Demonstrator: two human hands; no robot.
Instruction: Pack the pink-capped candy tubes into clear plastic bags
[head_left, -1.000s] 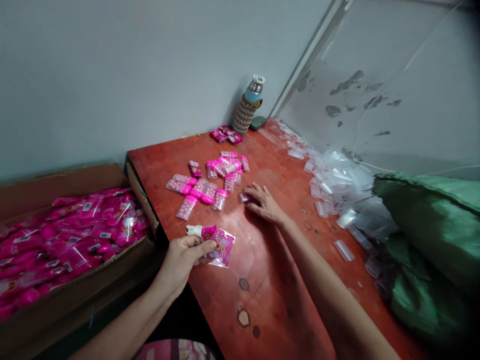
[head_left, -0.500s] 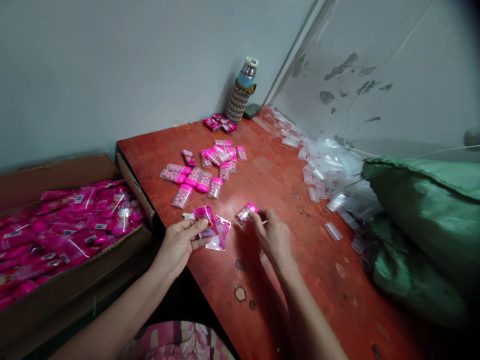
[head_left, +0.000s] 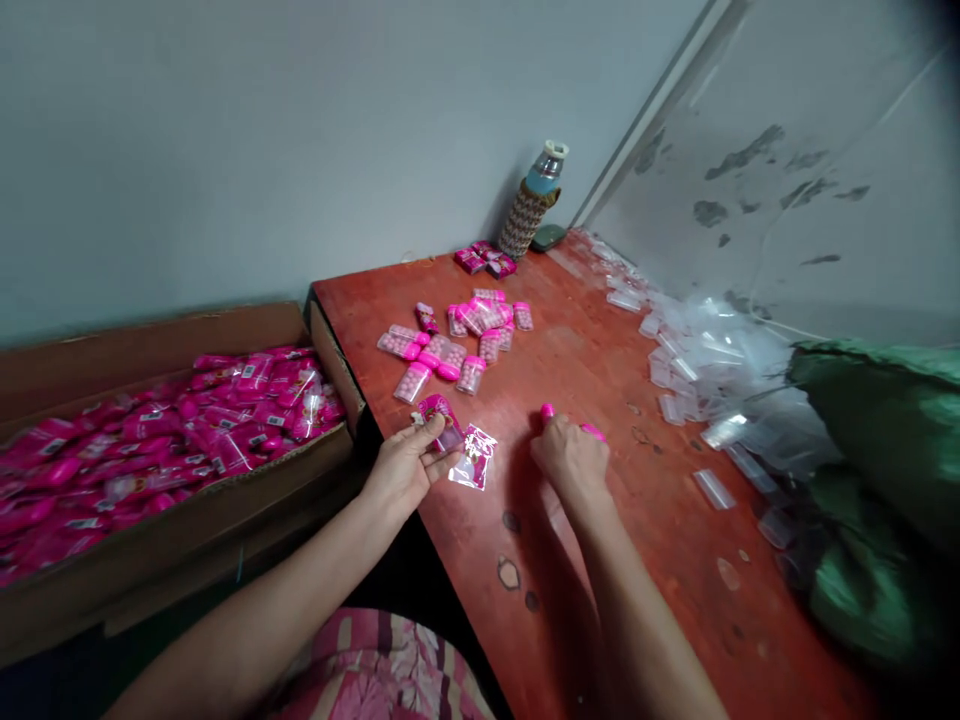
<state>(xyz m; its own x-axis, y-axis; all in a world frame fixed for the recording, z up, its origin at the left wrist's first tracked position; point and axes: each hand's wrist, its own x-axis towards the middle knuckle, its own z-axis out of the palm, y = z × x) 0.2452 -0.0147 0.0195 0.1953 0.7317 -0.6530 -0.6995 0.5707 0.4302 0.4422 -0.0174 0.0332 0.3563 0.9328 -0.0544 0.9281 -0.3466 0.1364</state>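
My left hand point(head_left: 407, 467) holds a small pink printed packet point(head_left: 442, 421) at the near left edge of the red table point(head_left: 592, 520). A clear little bag with pink print point(head_left: 474, 456) lies right beside that hand. My right hand point(head_left: 571, 460) is closed around a pink-capped candy container point(head_left: 592, 431), whose pink ends stick out past the fingers. Behind both hands lies a cluster of several more pink-capped candy containers point(head_left: 457, 345).
A cardboard box point(head_left: 187, 540) full of pink packets stands left of the table. A heap of empty clear containers point(head_left: 697, 365) runs along the right wall, beside a green sack point(head_left: 877, 470). A water bottle in a woven sleeve point(head_left: 531, 205) and small pink boxes point(head_left: 484, 260) stand at the far corner.
My right hand picked a container from beside the cluster and drew it back toward me. The left hand kept its packet. The view shifted left, so everything sits further right.
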